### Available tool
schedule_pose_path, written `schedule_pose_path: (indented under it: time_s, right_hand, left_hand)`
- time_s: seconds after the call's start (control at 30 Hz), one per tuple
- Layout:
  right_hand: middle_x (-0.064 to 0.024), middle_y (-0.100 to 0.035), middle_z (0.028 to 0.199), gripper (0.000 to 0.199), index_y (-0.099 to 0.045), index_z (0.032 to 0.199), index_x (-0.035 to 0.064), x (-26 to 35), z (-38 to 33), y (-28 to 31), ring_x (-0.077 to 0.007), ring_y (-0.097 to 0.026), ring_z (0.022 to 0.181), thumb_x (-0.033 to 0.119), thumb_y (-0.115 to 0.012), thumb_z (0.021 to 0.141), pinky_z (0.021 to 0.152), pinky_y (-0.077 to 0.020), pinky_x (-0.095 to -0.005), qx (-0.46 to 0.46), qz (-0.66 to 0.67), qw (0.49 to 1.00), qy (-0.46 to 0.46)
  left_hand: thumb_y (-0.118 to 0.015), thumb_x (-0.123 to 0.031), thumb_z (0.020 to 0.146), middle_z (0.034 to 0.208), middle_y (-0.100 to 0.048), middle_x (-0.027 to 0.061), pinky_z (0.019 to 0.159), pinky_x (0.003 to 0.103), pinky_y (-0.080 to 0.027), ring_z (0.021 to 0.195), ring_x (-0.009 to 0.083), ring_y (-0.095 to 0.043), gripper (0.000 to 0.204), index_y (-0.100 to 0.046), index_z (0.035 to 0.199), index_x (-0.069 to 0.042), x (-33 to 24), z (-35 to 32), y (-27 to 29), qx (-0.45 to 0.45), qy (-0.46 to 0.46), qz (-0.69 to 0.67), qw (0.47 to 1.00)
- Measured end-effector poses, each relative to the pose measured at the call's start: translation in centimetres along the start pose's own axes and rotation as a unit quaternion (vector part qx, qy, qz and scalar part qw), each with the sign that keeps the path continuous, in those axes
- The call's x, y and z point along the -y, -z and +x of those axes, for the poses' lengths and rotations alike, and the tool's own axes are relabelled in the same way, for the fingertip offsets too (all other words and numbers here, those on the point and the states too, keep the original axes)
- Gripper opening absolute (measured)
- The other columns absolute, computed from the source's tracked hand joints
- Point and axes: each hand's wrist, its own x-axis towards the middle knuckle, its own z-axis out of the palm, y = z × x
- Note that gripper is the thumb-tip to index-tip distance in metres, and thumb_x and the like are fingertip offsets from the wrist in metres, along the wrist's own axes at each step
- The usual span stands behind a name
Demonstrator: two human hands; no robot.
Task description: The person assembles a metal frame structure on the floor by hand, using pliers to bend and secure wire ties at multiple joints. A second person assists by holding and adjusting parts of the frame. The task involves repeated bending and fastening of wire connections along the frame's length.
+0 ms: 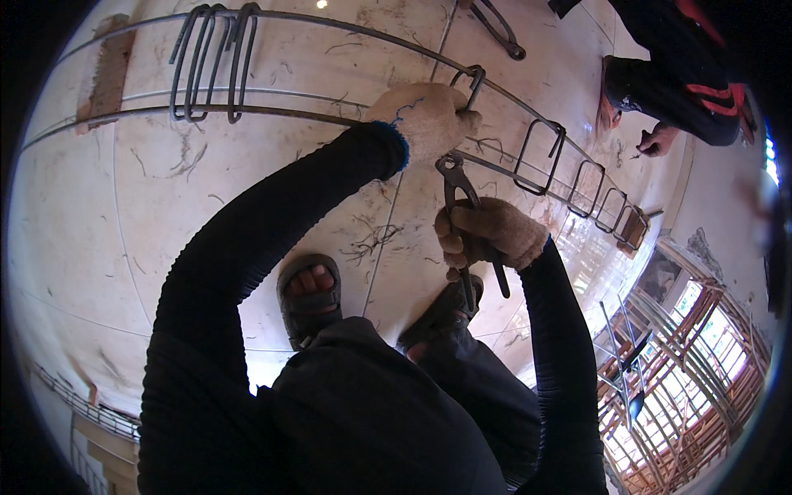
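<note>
My left hand (425,122), in a beige knit glove, closes around a bent steel stirrup (473,87) where it meets the long steel bars. Its fingertips are mostly turned away from view. My right hand (493,233), gloved the same way, grips the handles of a pair of pincers (459,186). The pincers' jaws point up toward the lower bar (503,171), just below my left hand. Whether they bite on tie wire there is too small to tell. Further along the bars to the right stands another rectangular stirrup (540,157).
Several stirrups (202,62) hang bunched at the left. Wood blocks (105,70) (633,228) sit under the bars' ends. Wire scraps (371,239) litter the tiled floor. A second pair of pincers (499,33) lies beyond. Another person's hand (657,140) is at right, near stacked poles (685,355).
</note>
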Motion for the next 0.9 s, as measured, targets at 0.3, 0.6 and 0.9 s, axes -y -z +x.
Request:
schedule_pose_path:
  time_s: [0.3,0.6,0.9]
  right_hand:
    - [-0.0013,-0.054,0.071,0.037,-0.063,0.098,0.0101,-1.0,2.0,-4.4,-0.0254,-0.061,0.063,0.042,-0.060,0.116,0.067,-0.0561,-0.0471,-0.201,-0.055,0.976,-0.067]
    - [-0.0242,-0.082,0.106,0.032,-0.075,0.122,0.0017,-2.8,3.0,-7.8,-0.0425,-0.080,0.102,0.030,-0.063,0.113,0.083,-0.0613,-0.0545,-0.514,-0.588,0.625,-0.008]
    - [-0.0249,-0.073,0.134,0.069,-0.047,0.162,-0.0108,-2.4,1.3,-5.7,-0.0453,-0.072,0.130,0.035,-0.065,0.114,0.104,-0.0612,-0.0656,0.029,0.100,0.989,0.105]
  left_hand:
    - [-0.060,-0.049,0.111,0.107,-0.083,0.0213,0.092,0.051,-0.063,0.097,0.0423,-0.079,0.049,-0.081,0.125,-0.007,-0.5,-0.4,0.5,0.010,0.001,-0.011,1.000]
    - [-0.060,-0.048,0.110,0.108,-0.082,0.0228,0.093,0.053,-0.062,0.101,0.0430,-0.079,0.049,-0.082,0.121,-0.006,0.3,0.0,0.1,-0.032,-0.031,0.022,0.999]
    - [-0.059,-0.047,0.110,0.113,-0.082,0.0233,0.097,0.051,-0.062,0.104,0.0428,-0.079,0.049,-0.082,0.122,-0.006,1.0,0.7,-0.9,-0.024,-0.025,-0.025,0.999]
